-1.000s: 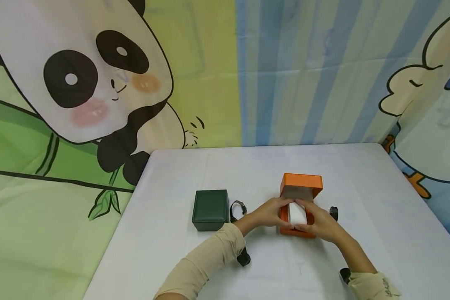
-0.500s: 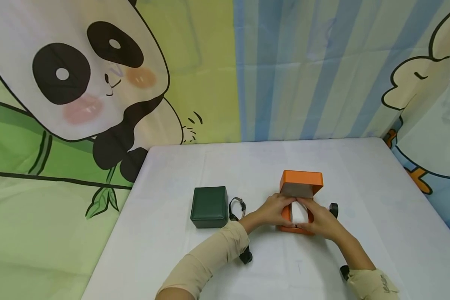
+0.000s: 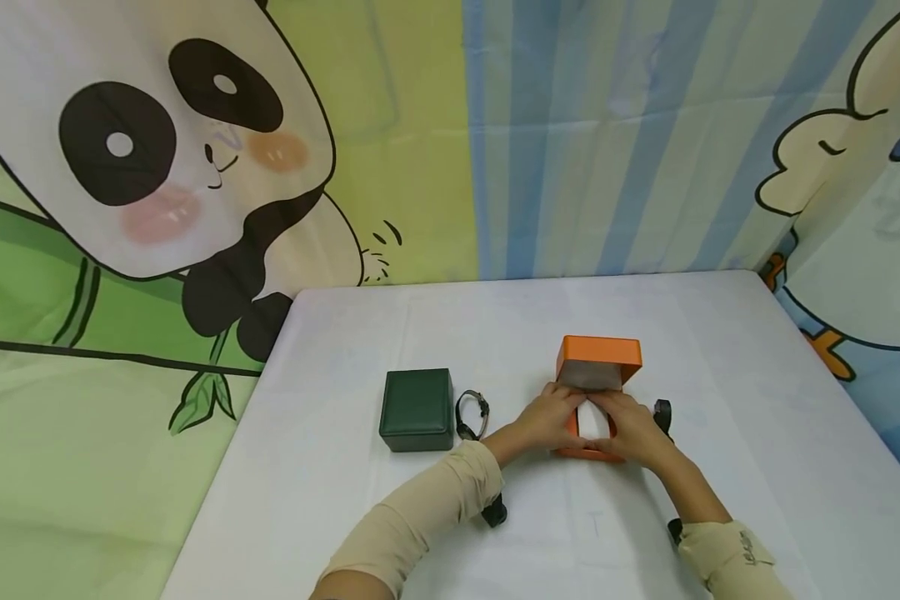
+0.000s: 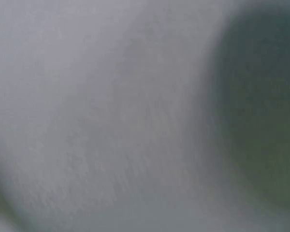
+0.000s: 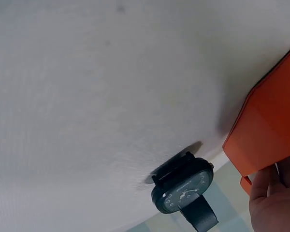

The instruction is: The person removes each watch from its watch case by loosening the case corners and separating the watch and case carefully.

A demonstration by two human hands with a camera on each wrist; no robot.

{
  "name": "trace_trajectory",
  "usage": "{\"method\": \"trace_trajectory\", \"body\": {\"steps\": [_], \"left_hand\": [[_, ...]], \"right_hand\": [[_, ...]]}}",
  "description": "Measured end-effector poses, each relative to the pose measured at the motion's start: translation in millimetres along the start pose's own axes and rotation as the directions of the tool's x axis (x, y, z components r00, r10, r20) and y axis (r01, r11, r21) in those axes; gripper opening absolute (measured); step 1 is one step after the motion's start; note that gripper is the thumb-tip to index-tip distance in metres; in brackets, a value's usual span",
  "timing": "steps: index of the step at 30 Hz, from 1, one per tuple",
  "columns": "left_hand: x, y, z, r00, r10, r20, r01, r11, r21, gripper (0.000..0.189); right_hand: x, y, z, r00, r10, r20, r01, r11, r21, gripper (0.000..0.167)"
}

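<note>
On the table stands an orange watch box (image 3: 598, 349) with its lid raised, and a white cushion (image 3: 592, 420) shows inside it. My left hand (image 3: 542, 422) grips the cushion from the left, with index finger and thumb at its far and near ends. From the right, my right hand (image 3: 636, 430) holds it the same way. In the right wrist view, fingers of the right hand (image 5: 276, 205) reach in by the orange box (image 5: 268, 133). A black watch (image 5: 182, 189) lies close to the box's right side. The left wrist view is too blurred to show the hand.
A closed dark green box (image 3: 417, 410) sits to the left. Between it and my left forearm is a watch with a thin dark strap (image 3: 472, 414). Behind the white table (image 3: 435, 325) hangs a printed curtain (image 3: 615, 142).
Both hands stay on the white cushion in the orange box, with the fingers slightly shifted. The head view has tilted a little, moving the whole scene slightly up.
</note>
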State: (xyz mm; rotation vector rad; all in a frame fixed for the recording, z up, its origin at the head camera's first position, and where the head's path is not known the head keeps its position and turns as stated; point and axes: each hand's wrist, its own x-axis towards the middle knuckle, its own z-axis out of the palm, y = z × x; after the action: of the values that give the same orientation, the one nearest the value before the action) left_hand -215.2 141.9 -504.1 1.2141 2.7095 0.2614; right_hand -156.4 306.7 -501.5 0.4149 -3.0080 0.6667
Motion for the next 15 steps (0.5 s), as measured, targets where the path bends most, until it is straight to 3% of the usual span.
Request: {"method": "trace_trajectory", "body": {"steps": [4, 8, 15], "left_hand": [[-1.5, 0.1, -1.0, 1.000, -0.019, 0.008, 0.019, 0.999, -0.026, 0.075], [-5.4, -3.3, 0.8, 1.000, 0.005, 0.008, -0.004, 0.995, -0.103, 0.074], [-14.5, -14.9, 3.5, 0.999, 0.029, -0.043, -0.039, 0.965, -0.257, 0.064]], "right_hand": [[1.7, -1.5, 0.3, 1.000, 0.002, -0.003, -0.002, 1.000, -0.008, 0.068], [0.9, -0.1, 2.9, 1.000, -0.005, -0.009, 0.005, 1.000, 0.002, 0.069], [-2.7, 4.0, 0.1, 1.000, -0.027, 0.014, 0.027, 1.000, 0.016, 0.069]]}}
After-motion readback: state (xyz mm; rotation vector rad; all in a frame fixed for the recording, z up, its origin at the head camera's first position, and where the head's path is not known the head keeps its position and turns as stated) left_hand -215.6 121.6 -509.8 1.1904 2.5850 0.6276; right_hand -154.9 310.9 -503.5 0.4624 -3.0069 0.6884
